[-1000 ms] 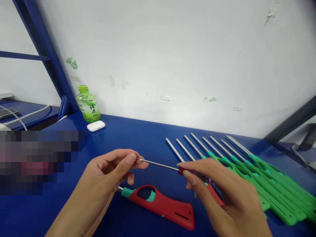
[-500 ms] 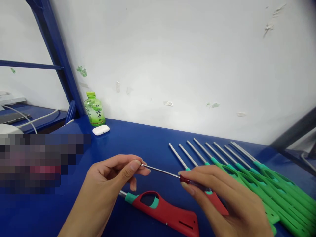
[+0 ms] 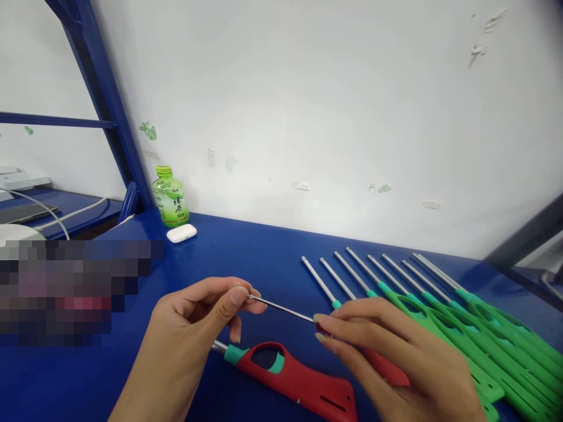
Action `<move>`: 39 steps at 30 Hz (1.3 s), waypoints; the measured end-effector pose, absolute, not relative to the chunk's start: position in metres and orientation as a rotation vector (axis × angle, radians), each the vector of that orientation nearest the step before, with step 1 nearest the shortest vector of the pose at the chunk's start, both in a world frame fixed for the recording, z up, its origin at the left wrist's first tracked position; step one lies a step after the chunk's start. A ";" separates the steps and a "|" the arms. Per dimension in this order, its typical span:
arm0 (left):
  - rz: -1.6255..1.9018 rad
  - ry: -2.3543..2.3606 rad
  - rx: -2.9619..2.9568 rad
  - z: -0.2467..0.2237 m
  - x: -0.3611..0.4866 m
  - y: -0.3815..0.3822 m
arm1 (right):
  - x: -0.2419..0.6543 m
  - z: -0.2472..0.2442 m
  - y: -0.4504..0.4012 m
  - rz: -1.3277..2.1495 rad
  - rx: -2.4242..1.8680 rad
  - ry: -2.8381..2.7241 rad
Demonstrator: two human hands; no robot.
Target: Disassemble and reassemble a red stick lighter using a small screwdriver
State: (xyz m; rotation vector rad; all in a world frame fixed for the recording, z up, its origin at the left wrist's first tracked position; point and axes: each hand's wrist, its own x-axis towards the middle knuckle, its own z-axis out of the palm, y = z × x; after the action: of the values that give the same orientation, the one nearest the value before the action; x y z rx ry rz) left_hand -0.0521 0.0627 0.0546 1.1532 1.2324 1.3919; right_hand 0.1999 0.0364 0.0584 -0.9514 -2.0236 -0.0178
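A screwdriver [image 3: 285, 308] with a thin metal shaft and a dark red handle spans the space between my hands. My right hand [image 3: 404, 357] grips its handle, mostly hidden by the fingers. At the shaft's tip, the thumb and fingers of my left hand [image 3: 193, 328] are pinched together; anything small between them is too hidden to tell. Below lies a red gas lighter [image 3: 303, 381] with a teal trigger and collar, its metal tube partly behind my left hand. Another red piece [image 3: 387, 369] shows under my right hand.
Several green long-necked lighters [image 3: 497, 346] lie in a row at right, metal tubes pointing toward the wall. A green tea bottle [image 3: 171, 199] and a white earbud case [image 3: 182, 233] stand at the back left of the blue table [image 3: 246, 246]. A blue frame post [image 3: 103, 76] rises at left.
My right hand has shifted slightly left along the screwdriver, covering more of the handle. My left hand keeps its pinch at the tip. The view has moved a little.
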 end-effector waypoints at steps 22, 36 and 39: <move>1.231 1.268 1.302 0.059 -0.046 0.060 | 0.186 0.063 0.027 -0.036 -1.047 -1.620; 1.208 1.229 1.309 0.068 -0.034 0.044 | 0.204 0.053 0.027 -0.014 -1.037 -1.420; 1.276 1.336 1.396 0.060 -0.031 0.037 | 0.204 0.056 0.026 -0.015 -1.021 -1.404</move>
State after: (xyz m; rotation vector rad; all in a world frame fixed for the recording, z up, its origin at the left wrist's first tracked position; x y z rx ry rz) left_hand -0.0305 0.0371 0.0599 1.3957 1.3364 1.2759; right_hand 0.2037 0.0265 0.0560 -1.0212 -1.4038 -0.0152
